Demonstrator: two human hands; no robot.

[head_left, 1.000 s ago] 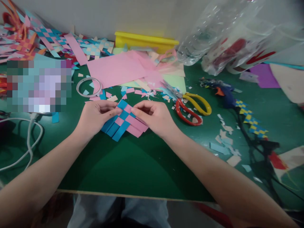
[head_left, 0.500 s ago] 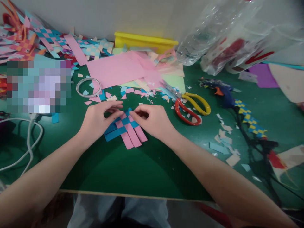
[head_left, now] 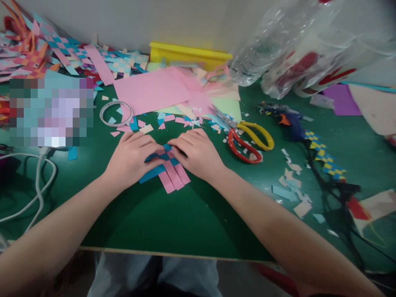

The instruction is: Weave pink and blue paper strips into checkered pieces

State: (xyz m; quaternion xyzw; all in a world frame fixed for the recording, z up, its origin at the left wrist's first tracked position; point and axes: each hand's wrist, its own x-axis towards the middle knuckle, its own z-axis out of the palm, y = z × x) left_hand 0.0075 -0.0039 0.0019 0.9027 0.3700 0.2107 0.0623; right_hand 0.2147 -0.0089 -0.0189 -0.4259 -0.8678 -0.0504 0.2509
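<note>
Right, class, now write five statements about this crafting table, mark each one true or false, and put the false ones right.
1. The left hand and the right hand both touch the woven blue and pink paper strips. True.
2. The metal scissors with one red and one yellow handle lie on the green table. True.
3. Nothing lies to the right of the scissors. False: a dark blue tool with an orange part does.
4. The round silver-white ring lies apart from both hands. True.
5. The long object against the wall is red. False: that long object is yellow.
</note>
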